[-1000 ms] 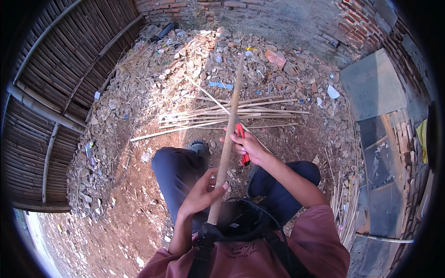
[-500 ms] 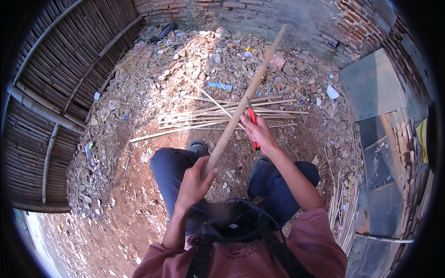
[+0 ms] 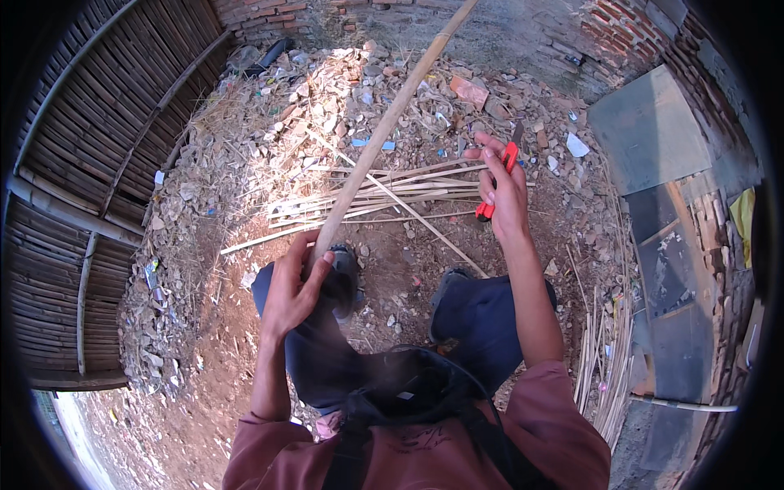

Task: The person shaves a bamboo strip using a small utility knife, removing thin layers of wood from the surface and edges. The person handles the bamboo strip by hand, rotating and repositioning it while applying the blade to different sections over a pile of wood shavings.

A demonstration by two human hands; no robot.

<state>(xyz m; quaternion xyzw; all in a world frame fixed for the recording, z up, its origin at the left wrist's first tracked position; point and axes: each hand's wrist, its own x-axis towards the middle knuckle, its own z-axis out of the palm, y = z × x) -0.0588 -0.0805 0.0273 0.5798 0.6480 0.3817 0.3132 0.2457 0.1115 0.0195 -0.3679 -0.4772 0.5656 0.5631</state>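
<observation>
A long, pale bamboo pole (image 3: 384, 128) slants up and away from my left hand (image 3: 291, 282), whose fingers and thumb are wrapped round its lower end. Apart from the pole, on the right, my right hand (image 3: 505, 189) holds a red utility knife (image 3: 508, 157) against the palm with its dark blade out and pointing up. Some of its fingers are stretched toward the left. Beyond my knees lies a loose bundle of split bamboo strips (image 3: 408, 194) on the ground, and one thin strip (image 3: 441, 237) crosses it diagonally toward my right knee.
Rubble and litter (image 3: 343, 90) cover the ground up to a brick wall (image 3: 392, 28). A bamboo-slat wall (image 3: 90, 106) stands at left. Grey boards (image 3: 653, 131) lean at right, near more thin strips (image 3: 600, 359). A blue scrap (image 3: 373, 144) lies behind the bundle.
My right hand with the knife has moved right and up, off the pole. My left hand has shifted left with the pole, which now sits further left. The diagonal strip's near end is now uncovered.
</observation>
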